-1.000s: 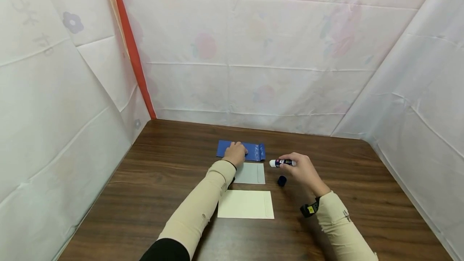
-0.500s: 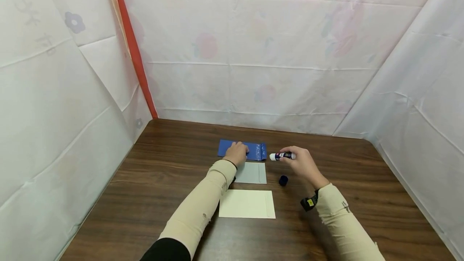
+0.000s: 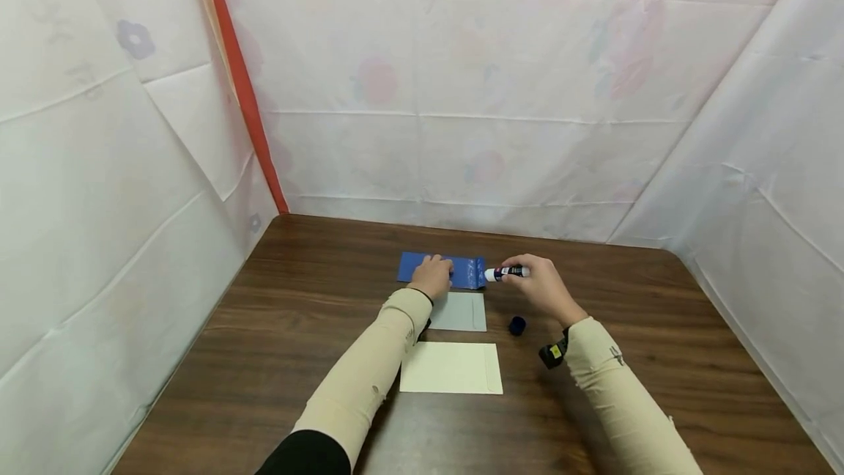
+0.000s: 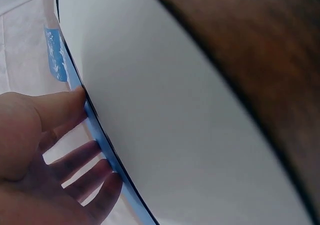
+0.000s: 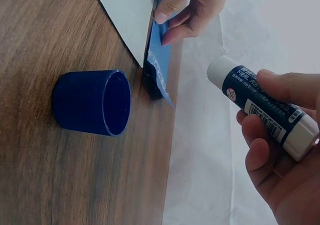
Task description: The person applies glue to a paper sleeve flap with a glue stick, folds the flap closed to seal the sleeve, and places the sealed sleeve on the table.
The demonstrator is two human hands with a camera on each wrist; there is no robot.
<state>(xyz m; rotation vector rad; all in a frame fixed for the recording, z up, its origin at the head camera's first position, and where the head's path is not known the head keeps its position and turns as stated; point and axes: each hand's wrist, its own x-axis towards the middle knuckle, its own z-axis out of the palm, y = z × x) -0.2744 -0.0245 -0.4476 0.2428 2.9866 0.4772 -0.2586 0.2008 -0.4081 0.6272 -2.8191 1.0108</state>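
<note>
A blue envelope (image 3: 412, 265) lies at the back of the group, its right-end flap (image 3: 475, 273) streaked with white glue. My left hand (image 3: 432, 277) rests on its middle; in the left wrist view the fingertips (image 4: 113, 182) press along it, lightly bent. Between thumb and fingers, my right hand (image 3: 546, 289) grips an uncapped glue stick (image 5: 260, 102), its white end pointing left. In the head view that end is right by the flap; whether they touch I cannot tell. The dark blue glue stick cap (image 5: 82, 102) stands on the table below the right hand.
A pale grey envelope (image 3: 460, 312) lies just in front of the blue one, partly under the left wrist. Nearer still is a cream envelope (image 3: 451, 368). White sheeting (image 3: 461, 167) walls the wooden table (image 3: 264, 358) at the back and both sides.
The right hand has carried the glue stick away from me and slightly left, up to the blue envelope's flap. The left hand holds its place on the envelope.
</note>
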